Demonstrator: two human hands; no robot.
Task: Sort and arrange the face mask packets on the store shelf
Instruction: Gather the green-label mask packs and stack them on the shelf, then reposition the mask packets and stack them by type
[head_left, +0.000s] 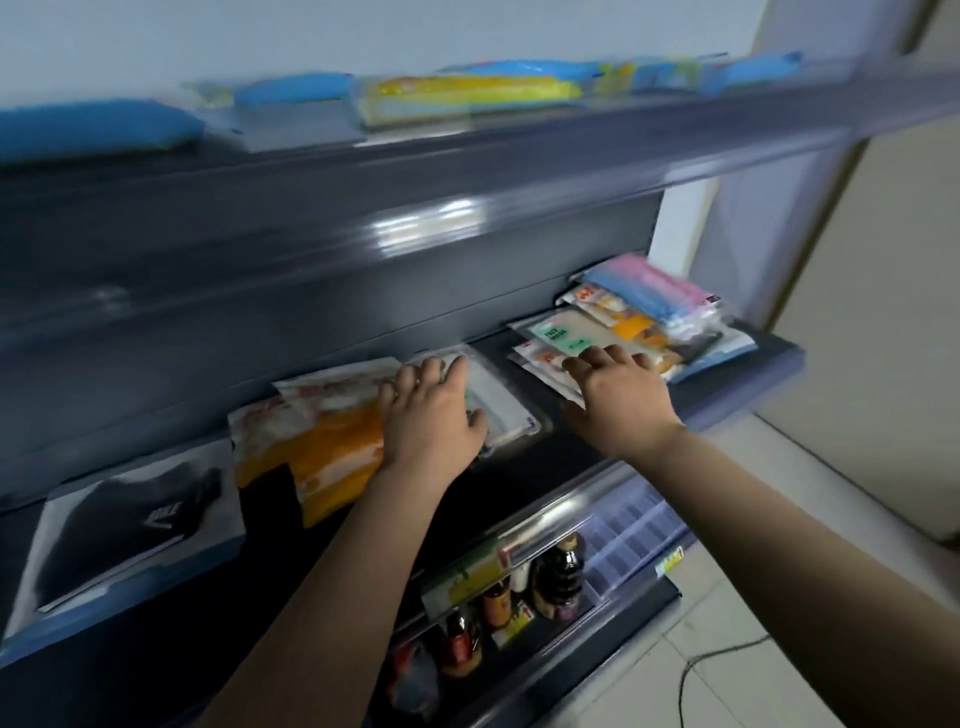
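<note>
Glass bottles (558, 577) of dark sauce stand nearest, on the low shelf beneath the forearms. Above them, on the dark middle shelf (519, 467), the mask packets lie flat in loose groups: a black packet (124, 525) far left, orange-and-white packets (322, 441) beside it, a pale clear-wrapped packet (498, 410) in the middle, and a fanned pile (623, 322) at the right end topped by pink and blue ones.

The left hand (431, 415) lies palm-down with fingers spread, pressing on the orange and pale packets, gripping nothing. The right hand (618, 395) rests the same way on the near edge of the pile, fingers fairly straight.

The packets look light, thin and slick, likely to slide over one another; pinching an edge or squaring a stack between both palms should suit. Furthest up, blurred blue and yellow packs (467, 93) line the top shelf.
</note>
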